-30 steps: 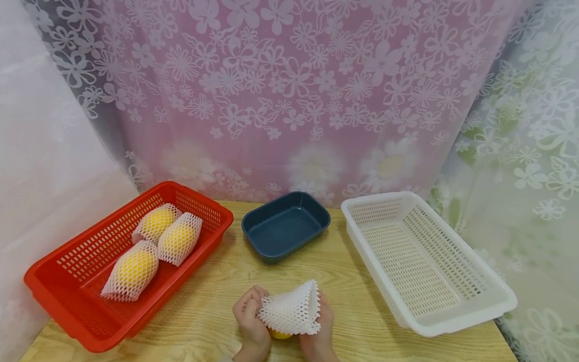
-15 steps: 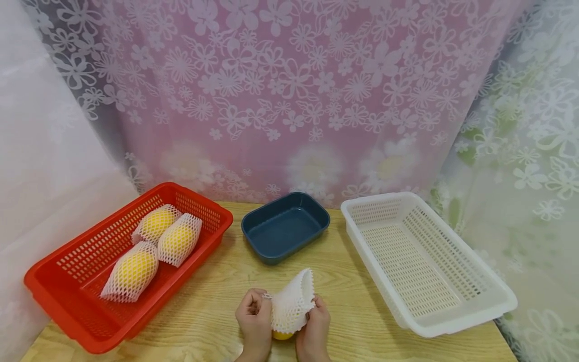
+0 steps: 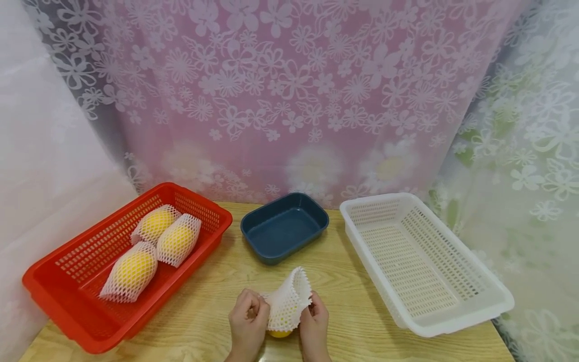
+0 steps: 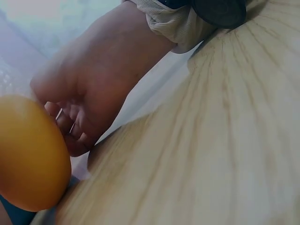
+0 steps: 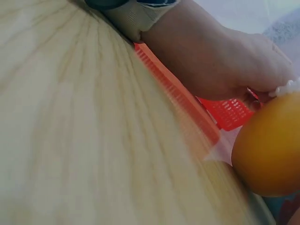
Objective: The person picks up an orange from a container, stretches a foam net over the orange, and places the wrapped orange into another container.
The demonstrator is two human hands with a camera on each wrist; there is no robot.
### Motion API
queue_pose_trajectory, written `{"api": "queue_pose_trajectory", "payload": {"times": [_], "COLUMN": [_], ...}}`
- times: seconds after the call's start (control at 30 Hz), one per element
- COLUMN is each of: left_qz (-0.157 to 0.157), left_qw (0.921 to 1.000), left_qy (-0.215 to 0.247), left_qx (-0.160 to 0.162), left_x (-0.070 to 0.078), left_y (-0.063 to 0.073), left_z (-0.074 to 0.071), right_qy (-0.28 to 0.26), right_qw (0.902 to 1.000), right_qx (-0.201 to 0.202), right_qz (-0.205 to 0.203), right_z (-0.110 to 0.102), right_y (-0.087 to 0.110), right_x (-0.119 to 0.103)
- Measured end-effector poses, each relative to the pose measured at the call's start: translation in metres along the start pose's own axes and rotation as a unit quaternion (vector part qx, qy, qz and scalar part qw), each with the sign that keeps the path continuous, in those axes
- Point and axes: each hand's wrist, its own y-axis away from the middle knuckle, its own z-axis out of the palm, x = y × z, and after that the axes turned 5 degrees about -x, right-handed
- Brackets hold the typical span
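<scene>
A white foam fruit net [image 3: 288, 301] stands tilted over a smooth yellow mango [image 3: 279, 334] near the table's front edge. The mango's lower end shows bare below the net. My left hand [image 3: 246, 319] pinches the net's edge on its left side, and my right hand [image 3: 314, 319] pinches it on the right. Both wrist views show the bare orange-yellow end of the mango [image 4: 33, 154] close to the table top. In the right wrist view, a bit of the net's white edge [image 5: 287, 88] lies by the fingers. The fingertips are mostly hidden.
A red basket [image 3: 72, 322] on the left holds three yellow mangoes [image 3: 178, 240] in foam nets. Behind my hands is a dark blue tray [image 3: 276, 239]. To the right stands a white basket [image 3: 407, 271]. A pink flowered curtain [image 3: 289, 100] hangs behind the table.
The net has turned from lying sideways to pointing more upright, its mouth now facing up and away. Both hands have shifted their hold along its edge, slightly leftward at the end.
</scene>
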Motion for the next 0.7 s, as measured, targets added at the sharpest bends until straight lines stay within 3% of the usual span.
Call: {"api": "queue_pose_trajectory", "payload": {"times": [0.37,0.53,0.7], "left_qz": [0.037,0.032,0.039], "left_qw": [0.999,0.9984,0.9986], "left_qy": [-0.012,-0.043,-0.027], "left_qx": [-0.023,-0.021,-0.022], "left_x": [-0.016,-0.025,-0.03], "left_y": [0.008,0.015,0.017], "left_z": [-0.007,-0.007,-0.006], "right_qy": [0.03,-0.034,-0.142], "right_qw": [0.9995,0.9957,0.9738], "right_qx": [-0.011,-0.025,-0.072], "right_qz": [-0.001,0.082,0.162], "right_z": [-0.008,-0.013,-0.023], "right_y": [-0.002,-0.007,-0.013], "right_x": [0.004,0.0,-0.01]}}
